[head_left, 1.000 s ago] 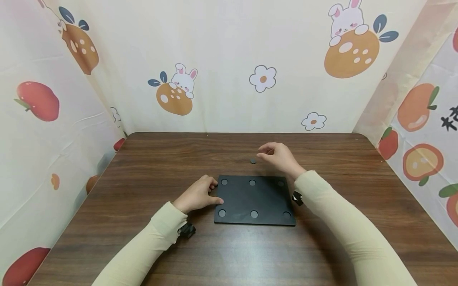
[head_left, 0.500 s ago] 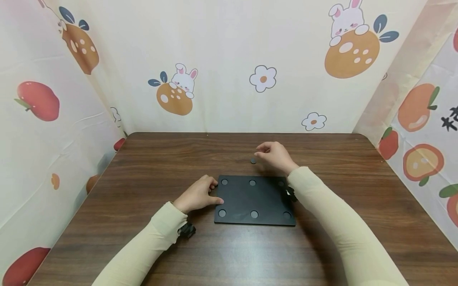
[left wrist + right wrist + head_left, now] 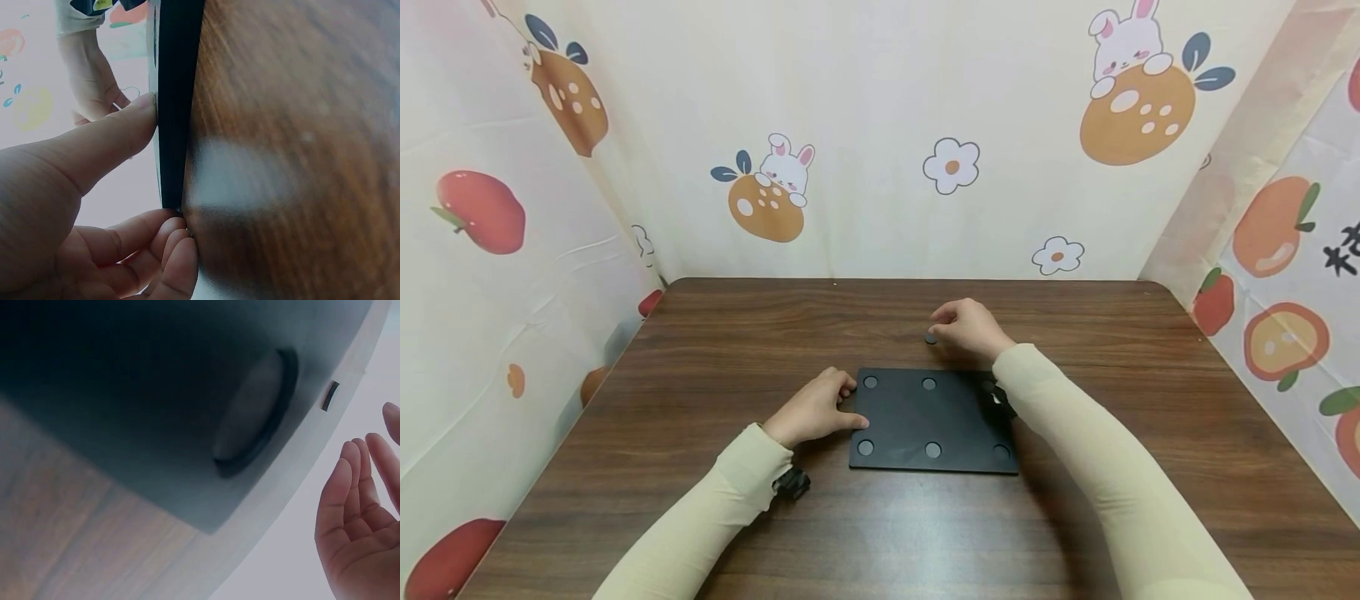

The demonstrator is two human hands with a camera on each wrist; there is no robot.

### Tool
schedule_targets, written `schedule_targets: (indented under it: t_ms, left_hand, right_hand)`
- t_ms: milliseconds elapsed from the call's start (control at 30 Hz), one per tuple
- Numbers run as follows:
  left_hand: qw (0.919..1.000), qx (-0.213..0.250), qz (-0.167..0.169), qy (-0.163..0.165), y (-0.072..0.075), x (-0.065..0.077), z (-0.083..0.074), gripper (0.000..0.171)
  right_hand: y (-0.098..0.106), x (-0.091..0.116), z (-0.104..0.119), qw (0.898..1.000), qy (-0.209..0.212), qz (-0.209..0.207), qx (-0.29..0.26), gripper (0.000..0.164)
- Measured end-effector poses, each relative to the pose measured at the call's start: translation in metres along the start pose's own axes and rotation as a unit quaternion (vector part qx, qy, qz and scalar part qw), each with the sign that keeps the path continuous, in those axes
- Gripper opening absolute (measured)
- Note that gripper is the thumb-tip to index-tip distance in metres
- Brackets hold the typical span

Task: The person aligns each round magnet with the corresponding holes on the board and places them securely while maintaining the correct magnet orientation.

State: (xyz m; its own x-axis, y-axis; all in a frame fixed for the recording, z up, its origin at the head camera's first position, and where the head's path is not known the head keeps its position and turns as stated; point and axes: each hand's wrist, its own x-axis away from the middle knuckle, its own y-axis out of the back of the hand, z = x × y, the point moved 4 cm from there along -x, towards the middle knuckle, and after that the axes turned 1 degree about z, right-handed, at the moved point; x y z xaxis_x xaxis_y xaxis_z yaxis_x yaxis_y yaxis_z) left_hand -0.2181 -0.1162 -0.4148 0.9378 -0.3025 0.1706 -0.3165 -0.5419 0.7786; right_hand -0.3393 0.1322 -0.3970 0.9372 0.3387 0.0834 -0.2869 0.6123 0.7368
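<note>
A flat black rectangular board (image 3: 898, 417) with round recesses lies on the table. My left hand (image 3: 812, 408) grips its left edge; in the left wrist view the thumb (image 3: 119, 134) lies on the board's face and the curled fingers (image 3: 150, 250) meet its edge. Behind the board rests a small dark disc (image 3: 931, 338), partly covered by my right hand (image 3: 973, 329) in the head view. That hand hovers beside the disc, its fingers loosely bent with nothing between them. The right wrist view shows the disc (image 3: 331, 396) apart from the fingertips.
The brown wooden table (image 3: 760, 317) has its back edge against a patterned curtain (image 3: 880, 167). More printed cloth hangs along the left and right sides. My right forearm (image 3: 1075, 425) passes over the board's right end.
My right hand has moved leftward and slightly down toward the disc. The left hand, the board and the disc stay where they were.
</note>
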Motion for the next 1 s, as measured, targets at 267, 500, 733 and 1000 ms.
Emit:
schedule_targets:
  t_ms: [267, 500, 733, 1000]
  left_hand:
    - [1.0, 0.0, -0.001, -0.001, 0.0, 0.0, 0.0, 0.054]
    - [1.0, 0.0, 0.0, -0.004, 0.0, 0.0, 0.0, 0.054]
    - [1.0, 0.002, -0.001, -0.003, 0.0, 0.0, 0.0, 0.054]
    - [1.0, 0.001, 0.001, -0.004, 0.0, 0.0, 0.001, 0.055]
  right_hand:
    - [-0.001, -0.007, -0.001, 0.999, -0.008, 0.007, 0.031, 0.03]
    - [-0.002, -0.01, -0.001, 0.998, -0.017, 0.021, 0.056, 0.025]
    - [-0.005, -0.012, -0.002, 0.995, -0.031, 0.046, 0.08, 0.026]
    - [-0.008, -0.011, 0.001, 0.993, -0.039, 0.046, 0.104, 0.025]
